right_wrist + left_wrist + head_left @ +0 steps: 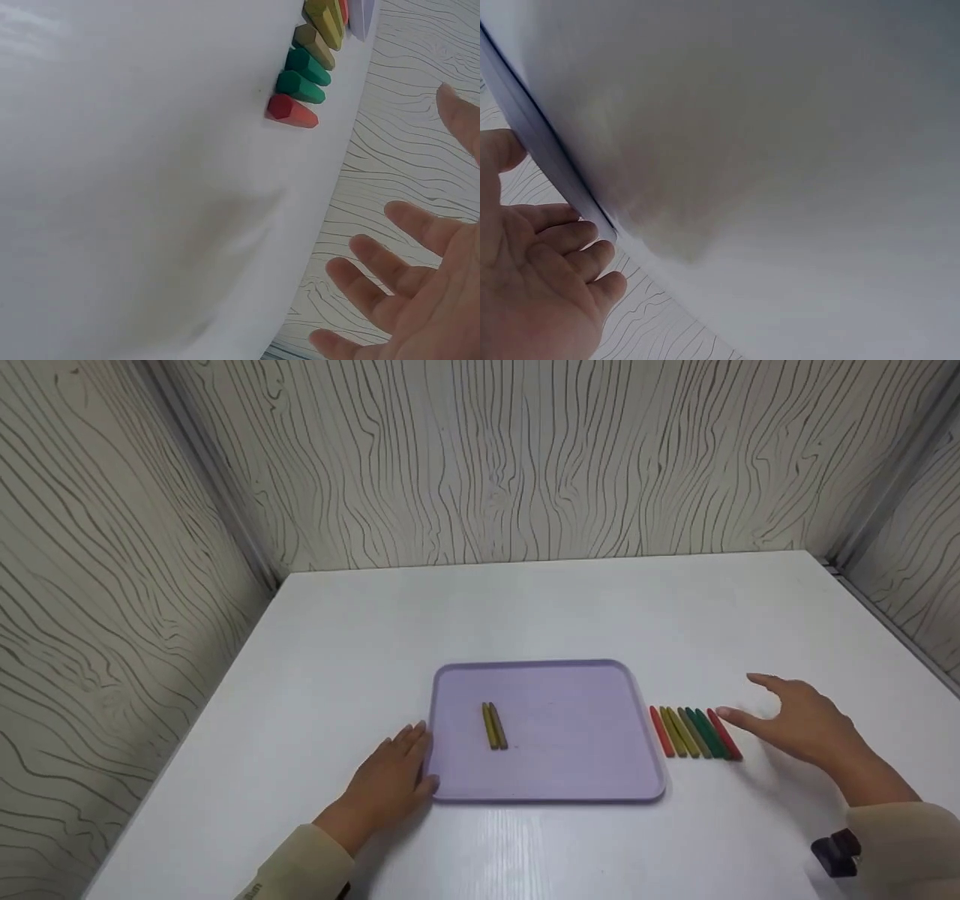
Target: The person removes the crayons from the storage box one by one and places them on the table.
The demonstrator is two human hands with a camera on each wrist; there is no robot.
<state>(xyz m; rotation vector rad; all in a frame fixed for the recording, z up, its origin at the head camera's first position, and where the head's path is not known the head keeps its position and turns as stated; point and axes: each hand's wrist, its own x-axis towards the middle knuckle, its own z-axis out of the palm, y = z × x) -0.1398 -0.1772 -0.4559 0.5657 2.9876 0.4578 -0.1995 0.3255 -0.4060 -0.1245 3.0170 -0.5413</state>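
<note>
A lilac tray (555, 780) lies flat with two crayons side by side on it, one olive-yellow crayon (490, 727) and one brownish crayon (499, 726). My left hand (386, 780) rests at the tray's left edge, its fingers and thumb touching the rim (551, 142). Right of the tray is a row of several crayons: an orange-red crayon (661, 731) nearest the tray, then yellowish ones, a brownish one, green crayons (300, 86) and a red crayon (294, 112) at the far end. Over the row's right end my right hand (810, 724) hovers with spread fingers, holding nothing.
Everything lies on a white table (525, 607). Wood-grain patterned panels (495, 457) stand behind it and on both sides. A dark device (836, 853) sits at the right sleeve.
</note>
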